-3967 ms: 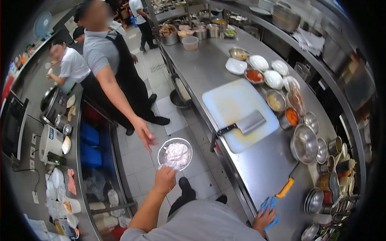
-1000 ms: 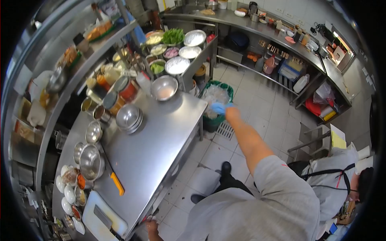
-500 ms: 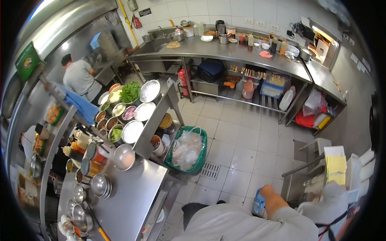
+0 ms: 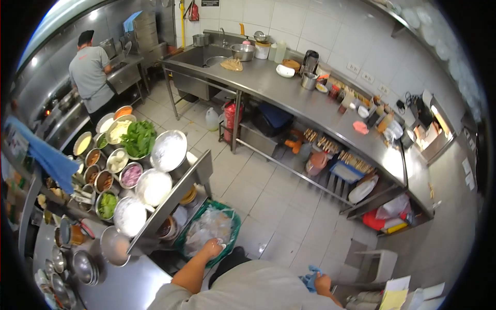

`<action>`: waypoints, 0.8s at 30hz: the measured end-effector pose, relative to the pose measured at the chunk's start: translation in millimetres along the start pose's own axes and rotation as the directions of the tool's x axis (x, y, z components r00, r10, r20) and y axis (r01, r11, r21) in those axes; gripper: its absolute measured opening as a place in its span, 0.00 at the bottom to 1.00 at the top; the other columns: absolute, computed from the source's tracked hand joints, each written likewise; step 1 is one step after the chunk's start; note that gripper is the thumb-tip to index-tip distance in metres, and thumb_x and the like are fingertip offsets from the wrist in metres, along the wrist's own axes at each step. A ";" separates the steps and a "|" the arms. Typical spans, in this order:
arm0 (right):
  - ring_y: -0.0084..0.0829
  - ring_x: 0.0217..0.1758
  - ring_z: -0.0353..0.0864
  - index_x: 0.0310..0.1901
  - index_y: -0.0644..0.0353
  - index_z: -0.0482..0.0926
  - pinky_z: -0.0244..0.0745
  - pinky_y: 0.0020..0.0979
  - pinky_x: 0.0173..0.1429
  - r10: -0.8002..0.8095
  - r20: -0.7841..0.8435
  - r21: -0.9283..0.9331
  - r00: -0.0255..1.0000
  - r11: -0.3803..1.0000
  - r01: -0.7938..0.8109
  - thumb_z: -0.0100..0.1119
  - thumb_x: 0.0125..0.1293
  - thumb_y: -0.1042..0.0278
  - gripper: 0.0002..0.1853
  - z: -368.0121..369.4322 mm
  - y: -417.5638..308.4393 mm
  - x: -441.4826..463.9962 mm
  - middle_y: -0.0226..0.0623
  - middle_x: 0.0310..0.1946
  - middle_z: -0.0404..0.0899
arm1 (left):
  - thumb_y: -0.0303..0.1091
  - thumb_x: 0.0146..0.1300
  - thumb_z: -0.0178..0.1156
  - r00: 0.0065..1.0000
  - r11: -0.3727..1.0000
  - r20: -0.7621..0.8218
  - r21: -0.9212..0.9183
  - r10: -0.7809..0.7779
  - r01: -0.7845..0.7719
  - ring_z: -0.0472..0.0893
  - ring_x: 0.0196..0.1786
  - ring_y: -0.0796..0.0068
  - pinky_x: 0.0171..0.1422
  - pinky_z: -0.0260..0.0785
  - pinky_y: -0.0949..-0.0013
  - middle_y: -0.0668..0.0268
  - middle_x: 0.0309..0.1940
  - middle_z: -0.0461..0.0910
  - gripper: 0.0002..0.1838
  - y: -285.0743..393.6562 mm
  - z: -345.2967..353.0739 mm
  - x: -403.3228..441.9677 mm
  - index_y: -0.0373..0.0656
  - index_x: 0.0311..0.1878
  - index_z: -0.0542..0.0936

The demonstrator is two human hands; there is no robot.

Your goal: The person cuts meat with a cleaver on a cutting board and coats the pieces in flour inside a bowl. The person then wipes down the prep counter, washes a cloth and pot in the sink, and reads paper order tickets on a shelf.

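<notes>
My left hand (image 4: pixel 211 249) is over the near edge of a green-lined bin (image 4: pixel 235 227) holding crumpled clear plastic (image 4: pixel 209 227). Its fingers are closed, and a small white piece (image 4: pixel 222 243) shows at their tips; its kind is unclear. Low on the right, beside my body, my right hand (image 4: pixel 323 282) grips a crumpled blue cloth (image 4: pixel 311 278).
A steel counter (image 4: pixel 126 287) with stacked metal bowls (image 4: pixel 85 268) is at left. Behind it stand containers of chopped vegetables and leafy greens (image 4: pixel 138 138). A co-worker (image 4: pixel 92 72) stands at the stove. A long counter (image 4: pixel 289 88) runs along the back wall.
The view has swung and my body has shifted toward the bin. My left hand has come into view over it. My right hand still holds the blue cloth.
</notes>
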State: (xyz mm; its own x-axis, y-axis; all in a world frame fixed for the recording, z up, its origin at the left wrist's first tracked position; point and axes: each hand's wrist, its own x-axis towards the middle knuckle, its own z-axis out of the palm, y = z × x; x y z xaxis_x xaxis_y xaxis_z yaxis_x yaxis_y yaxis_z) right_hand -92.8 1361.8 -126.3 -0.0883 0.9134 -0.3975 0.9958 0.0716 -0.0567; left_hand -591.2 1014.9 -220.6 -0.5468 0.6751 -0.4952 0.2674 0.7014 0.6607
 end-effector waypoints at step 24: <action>0.52 0.81 0.65 0.80 0.65 0.65 0.59 0.49 0.84 -0.499 -0.416 0.373 0.760 0.669 0.643 0.66 0.73 0.41 0.45 -415.8 -657.2 538.9 0.53 0.79 0.67 | 0.36 0.73 0.68 0.859 0.815 -0.491 -0.552 -0.143 -0.179 0.84 0.64 0.65 0.72 0.73 0.62 0.54 0.62 0.86 0.27 311.6 -382.8 306.4 0.35 0.72 0.77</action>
State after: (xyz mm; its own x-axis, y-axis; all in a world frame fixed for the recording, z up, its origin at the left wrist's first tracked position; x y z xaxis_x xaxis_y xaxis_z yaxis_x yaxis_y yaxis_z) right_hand -785.1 1973.7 77.6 -0.5544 0.8253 0.1072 0.6004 0.4858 -0.6352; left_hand -979.0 1352.7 49.5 -0.8979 0.3669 -0.2431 -0.1216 0.3240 0.9382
